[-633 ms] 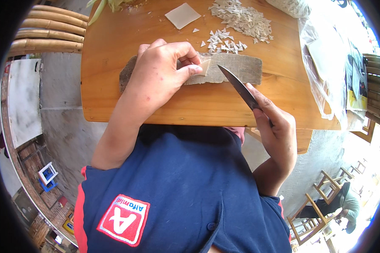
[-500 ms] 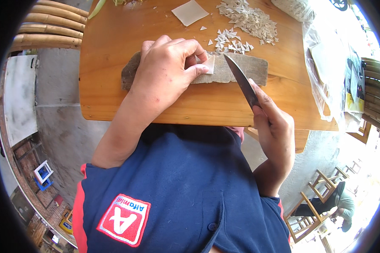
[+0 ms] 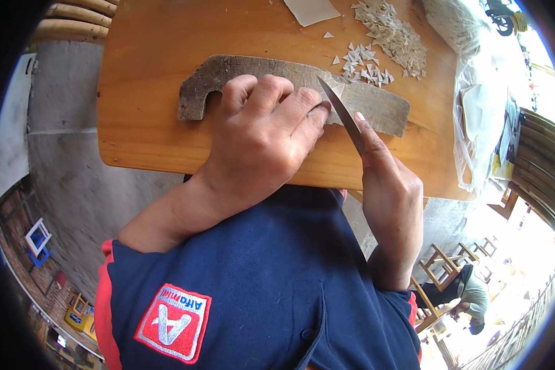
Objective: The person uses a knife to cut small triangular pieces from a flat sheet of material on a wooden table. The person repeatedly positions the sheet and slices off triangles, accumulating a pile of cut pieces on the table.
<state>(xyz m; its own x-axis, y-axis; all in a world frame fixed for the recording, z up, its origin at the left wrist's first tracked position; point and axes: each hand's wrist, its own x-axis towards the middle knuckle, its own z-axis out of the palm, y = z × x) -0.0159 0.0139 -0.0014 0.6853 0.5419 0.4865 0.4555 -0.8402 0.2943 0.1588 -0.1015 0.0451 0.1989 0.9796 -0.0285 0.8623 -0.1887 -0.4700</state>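
Note:
My left hand (image 3: 268,126) is closed, its curled fingers pressing a small pale sheet piece onto a worn grey wooden board (image 3: 373,105). Most of that piece is hidden by my fingers and the blade. In my right hand (image 3: 390,182) is a knife (image 3: 345,115) with a dark, pointed blade. The blade lies slantwise over the board, its tip close by my left fingertips. Just beyond the board, small pale triangles (image 3: 367,65) are scattered, with a larger heap of the same cut pieces (image 3: 393,34) behind them.
A larger pale square sheet (image 3: 311,9) lies at the table's far side. Clear plastic bags (image 3: 468,123) cover the right edge of the wooden table (image 3: 142,92). Beyond, at lower right, a person (image 3: 472,293) bends among wooden stools.
My left hand has turned and shifted right, its knuckles now over the board. The knife tip has come left, up to my left fingers. The whole view has shifted and tilted slightly.

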